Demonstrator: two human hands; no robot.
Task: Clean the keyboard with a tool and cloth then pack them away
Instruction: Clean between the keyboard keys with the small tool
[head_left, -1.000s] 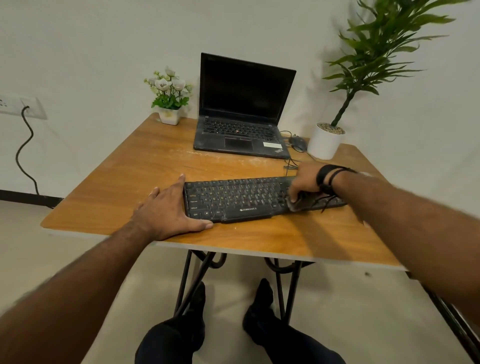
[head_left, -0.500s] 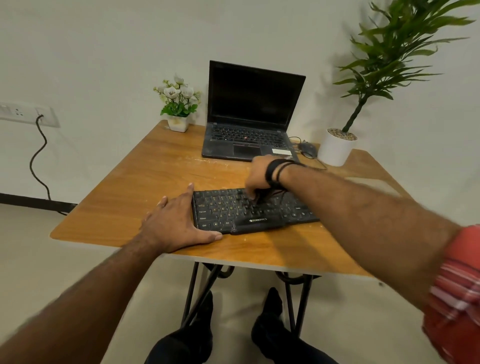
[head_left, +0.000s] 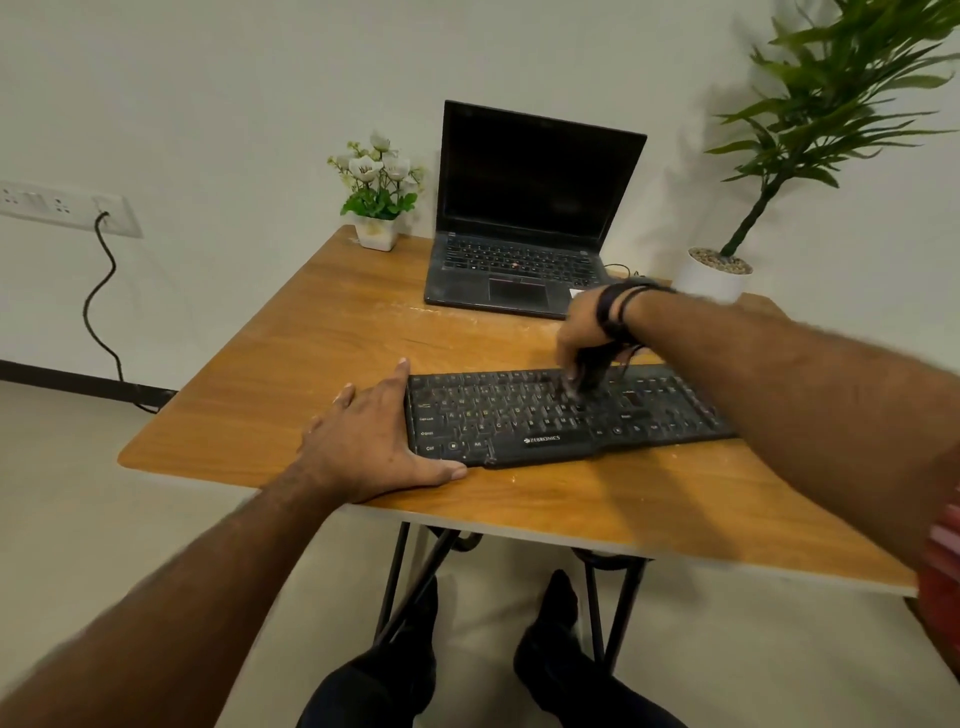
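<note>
A black dusty keyboard (head_left: 519, 421) lies across the wooden table (head_left: 311, 343) near its front edge. My left hand (head_left: 374, 441) rests flat on the table, fingers apart, pressed against the keyboard's left end. My right hand (head_left: 587, 332) hovers over the keyboard's upper middle keys, fingers pinched down on a small dark cleaning tool (head_left: 589, 371) whose tip touches the keys. The hand and tool are blurred, so the tool's shape is unclear. No cloth is visible.
An open black laptop (head_left: 524, 218) stands at the back of the table, with a small white flower pot (head_left: 376, 197) to its left and a tall potted plant (head_left: 717, 270) to its right. A wall socket with a cable (head_left: 98, 291) is at left.
My right hand moved along the keyboard from its right end to the middle, then a little back right onto the upper rows. My left hand stayed against the left end.
</note>
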